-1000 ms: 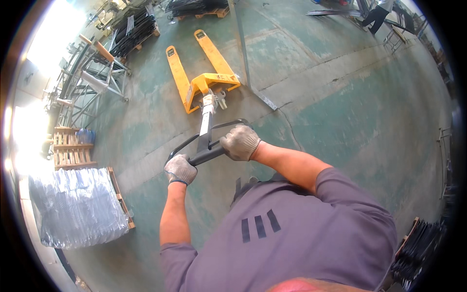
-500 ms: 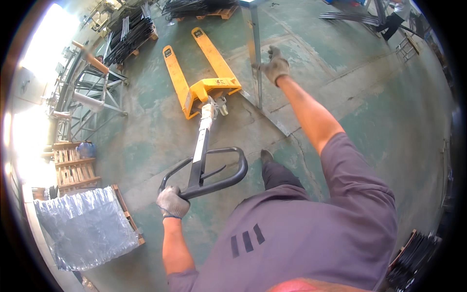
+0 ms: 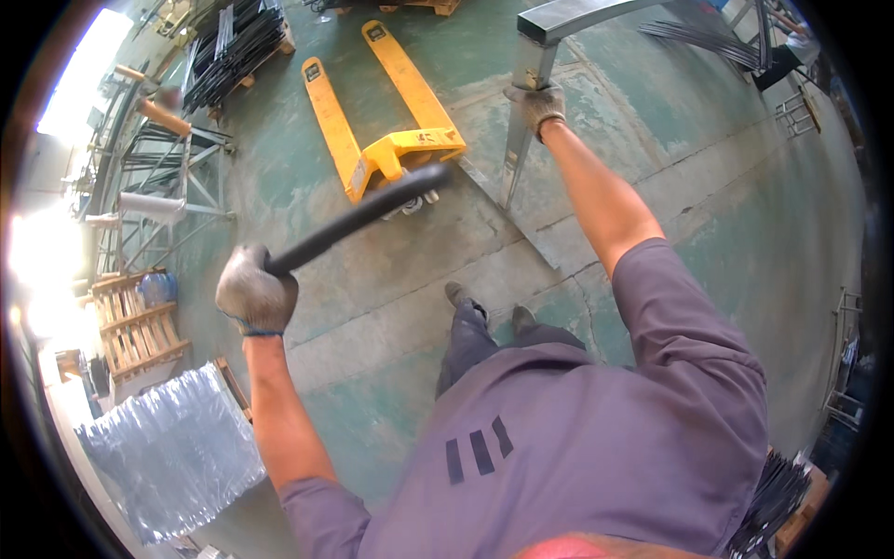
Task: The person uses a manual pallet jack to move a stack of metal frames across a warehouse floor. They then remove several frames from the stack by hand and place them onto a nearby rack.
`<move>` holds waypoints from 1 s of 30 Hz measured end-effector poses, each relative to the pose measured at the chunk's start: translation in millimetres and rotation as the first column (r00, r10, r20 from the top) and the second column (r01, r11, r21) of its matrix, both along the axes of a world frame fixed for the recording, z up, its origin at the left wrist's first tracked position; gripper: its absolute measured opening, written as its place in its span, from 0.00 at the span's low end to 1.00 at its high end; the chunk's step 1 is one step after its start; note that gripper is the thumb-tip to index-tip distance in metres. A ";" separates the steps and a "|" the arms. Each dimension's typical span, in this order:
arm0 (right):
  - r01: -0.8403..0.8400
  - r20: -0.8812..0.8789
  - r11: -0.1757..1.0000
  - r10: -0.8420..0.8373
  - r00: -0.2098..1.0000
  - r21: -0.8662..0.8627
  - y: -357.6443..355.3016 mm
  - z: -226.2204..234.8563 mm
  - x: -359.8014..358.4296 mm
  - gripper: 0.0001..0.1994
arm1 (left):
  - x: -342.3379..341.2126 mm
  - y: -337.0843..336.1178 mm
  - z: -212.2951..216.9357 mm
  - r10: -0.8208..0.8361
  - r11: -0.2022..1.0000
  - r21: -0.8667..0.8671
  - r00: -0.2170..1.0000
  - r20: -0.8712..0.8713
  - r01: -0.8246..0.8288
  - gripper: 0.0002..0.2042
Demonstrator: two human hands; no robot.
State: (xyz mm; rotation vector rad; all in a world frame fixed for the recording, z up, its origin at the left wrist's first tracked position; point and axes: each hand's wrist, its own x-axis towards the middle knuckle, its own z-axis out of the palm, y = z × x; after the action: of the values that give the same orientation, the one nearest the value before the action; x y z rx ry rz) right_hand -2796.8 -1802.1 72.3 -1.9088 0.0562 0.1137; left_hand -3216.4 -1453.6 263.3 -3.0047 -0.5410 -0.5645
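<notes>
In a grey work glove, my left hand [image 3: 258, 291] is closed round one end of the black handle [image 3: 358, 219] of a yellow pallet jack [image 3: 410, 143]. The handle stands raised towards me, partly covering the jack's front and wheels. Both forks point away from me along the floor. My right hand [image 3: 542, 105], gloved too, wraps round the upright of a silver metal frame [image 3: 517, 154] just right of the jack. From the top of that upright a beam runs off to the right. Part of my right hand's grip is hidden by the glove's back.
A flat metal strip [image 3: 526, 240] lies on the floor beside the jack. Left are a rack with rolls [image 3: 154, 207], wooden pallets [image 3: 140, 326] and a plastic-covered stack [image 3: 177, 452]. Bundles of dark rods [image 3: 233, 61] lie at the far left. Another person [image 3: 787, 61] is at the far right.
The jack's handle has swung up towards me, with my left hand moving up and left on it. My right hand, spread beside the upright before, now grips it. Both my feet now show.
</notes>
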 end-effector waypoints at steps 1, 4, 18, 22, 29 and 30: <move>-0.001 -0.013 0.999 0.000 1.000 -0.042 10.3 0.8 7.5 0.19 | 19.9 13.2 0.5 0.002 1.000 0.004 1.000 0.007 -0.002 0.05; 0.011 -0.022 0.994 -0.014 1.000 -0.109 30.0 -5.3 26.4 0.21 | 77.8 37.0 3.6 0.023 0.999 -0.049 1.000 -0.007 -0.023 0.03; 0.143 -0.029 0.987 -0.145 0.989 -0.068 123.4 -28.7 102.8 0.19 | 298.4 234.5 -14.9 -0.020 0.999 0.037 0.999 -0.036 0.021 0.07; 0.159 0.069 0.986 -0.162 0.984 0.045 113.8 -39.1 111.8 0.19 | 333.2 263.8 -27.6 -0.028 0.999 0.027 1.000 0.006 0.028 0.06; 0.415 0.035 0.761 -0.461 0.887 -0.498 134.1 -25.4 68.2 0.25 | 378.2 334.9 -36.2 -0.159 0.987 -0.022 0.987 0.004 0.159 0.04; 0.529 0.023 0.665 -0.612 0.791 -0.527 126.1 -61.8 51.9 0.26 | 385.0 335.6 -33.4 -0.194 0.981 -0.020 0.981 0.023 0.195 0.03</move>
State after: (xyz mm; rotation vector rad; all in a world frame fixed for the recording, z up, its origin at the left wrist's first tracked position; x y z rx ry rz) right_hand -2744.9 -1676.0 10.4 -2.3128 0.8808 -0.2079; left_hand -2831.4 -1118.1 230.0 -3.0971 -0.2568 -0.6042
